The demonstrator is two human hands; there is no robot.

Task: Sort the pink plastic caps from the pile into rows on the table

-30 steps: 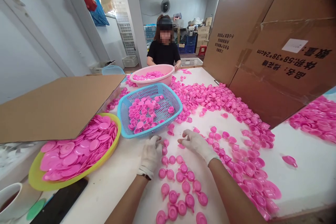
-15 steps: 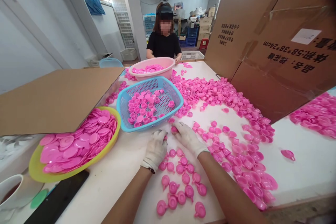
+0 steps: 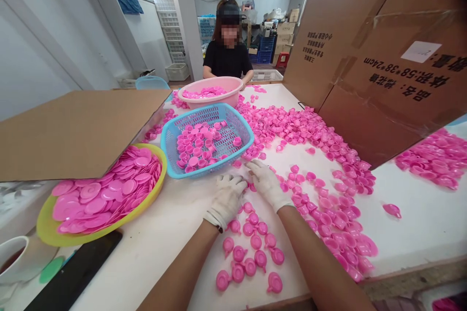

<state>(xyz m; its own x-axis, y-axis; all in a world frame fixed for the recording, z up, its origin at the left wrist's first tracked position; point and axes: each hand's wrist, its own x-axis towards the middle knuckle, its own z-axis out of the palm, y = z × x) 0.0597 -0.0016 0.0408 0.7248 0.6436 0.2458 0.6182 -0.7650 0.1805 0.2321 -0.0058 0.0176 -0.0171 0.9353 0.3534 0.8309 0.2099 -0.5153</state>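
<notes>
Both my hands wear white gloves and rest on the white table [image 3: 175, 233] just in front of the blue basket [image 3: 171, 155]. My left hand [image 3: 226, 199] lies palm down with fingers curled over small pink cup-shaped caps [image 3: 251, 248]. Close beside it, my right hand [image 3: 265, 183] has its fingers bent over more pink caps near the basket's front edge. What either hand holds is hidden under the fingers. The basket contains several pink caps.
A yellow bowl [image 3: 51, 238] of flat pink discs sits at left under a cardboard flap [image 3: 80, 131]. A pink tub [image 3: 209, 96] stands beyond the basket, with a person in black behind it. Large cardboard boxes [image 3: 383, 58] rise at right. Pink caps are strewn across the table. A mug [image 3: 14, 257] and phone [image 3: 78, 274] lie near left.
Both hands have slid forward toward the blue basket and come closer together, over the caps in front of it.
</notes>
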